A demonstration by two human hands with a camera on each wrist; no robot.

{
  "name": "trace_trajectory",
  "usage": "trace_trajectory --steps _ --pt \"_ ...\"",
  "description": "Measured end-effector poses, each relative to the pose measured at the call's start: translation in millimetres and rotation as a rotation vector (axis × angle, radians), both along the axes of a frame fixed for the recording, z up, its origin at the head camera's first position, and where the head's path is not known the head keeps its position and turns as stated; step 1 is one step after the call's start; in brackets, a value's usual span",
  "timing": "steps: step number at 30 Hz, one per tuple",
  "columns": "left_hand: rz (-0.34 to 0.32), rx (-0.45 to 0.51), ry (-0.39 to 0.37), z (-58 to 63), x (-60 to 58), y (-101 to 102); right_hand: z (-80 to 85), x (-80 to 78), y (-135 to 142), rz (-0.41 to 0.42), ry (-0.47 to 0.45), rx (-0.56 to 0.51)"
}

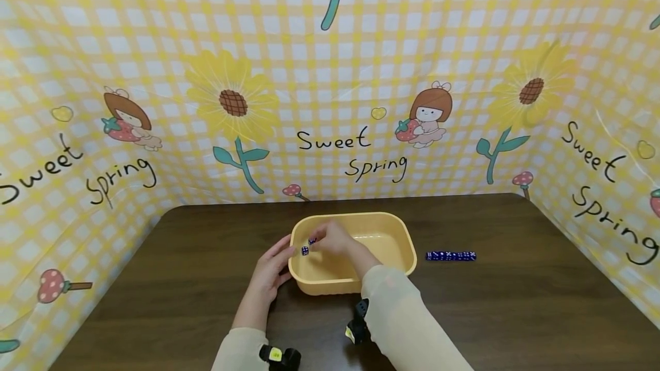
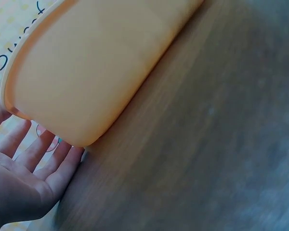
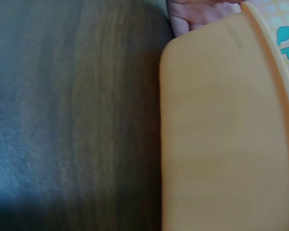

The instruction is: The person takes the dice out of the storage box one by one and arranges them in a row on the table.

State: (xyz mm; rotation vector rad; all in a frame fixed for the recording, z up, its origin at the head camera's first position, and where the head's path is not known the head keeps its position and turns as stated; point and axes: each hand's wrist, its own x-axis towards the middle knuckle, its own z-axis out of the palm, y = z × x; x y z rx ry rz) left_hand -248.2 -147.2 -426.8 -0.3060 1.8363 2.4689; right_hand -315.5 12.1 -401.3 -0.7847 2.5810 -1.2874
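Observation:
A yellow plastic bin [image 1: 381, 286] stands on the dark wooden table. My right hand [image 1: 332, 237] reaches inside it near the left end and pinches a small dark blue die [image 1: 311, 241] at its fingertips. Just below that, another blue die [image 1: 305, 251] with white dots lies in the bin. My left hand [image 1: 270, 268] rests against the bin's left end, fingers extended along the outer wall. In the left wrist view the left hand [image 2: 31, 173] has its fingertips at the end wall. The right hand is hidden in the right wrist view by the bin's side [image 3: 221, 125].
To the right of the bin, several blue dice [image 1: 451, 256] form a straight row on the table [image 1: 495, 302]. A yellow checked cloth [image 1: 330, 73] with printed flowers hangs behind and at both sides. Black wrist cameras sit on both sleeves.

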Motion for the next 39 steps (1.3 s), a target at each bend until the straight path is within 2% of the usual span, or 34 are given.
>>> trace_trajectory --steps 6,14,23,30,39 --pt "0.0 0.003 0.002 -0.9 -0.4 1 -2.4 2.9 -3 -0.012 -0.027 0.033" --pt "-0.007 0.012 0.003 -2.1 -2.0 2 -5.3 4.1 -5 -0.005 0.019 0.054" --pt "0.002 0.015 0.003 -3.8 -0.7 3 -10.7 2.1 -11 -0.057 0.063 0.26" --pt "0.006 0.021 0.011 -4.6 -0.4 2 -11.0 2.4 -15 -0.073 0.092 0.309" --pt "0.006 0.016 0.013 -4.4 -1.5 1 -10.2 2.7 -17 -0.028 0.163 0.37"
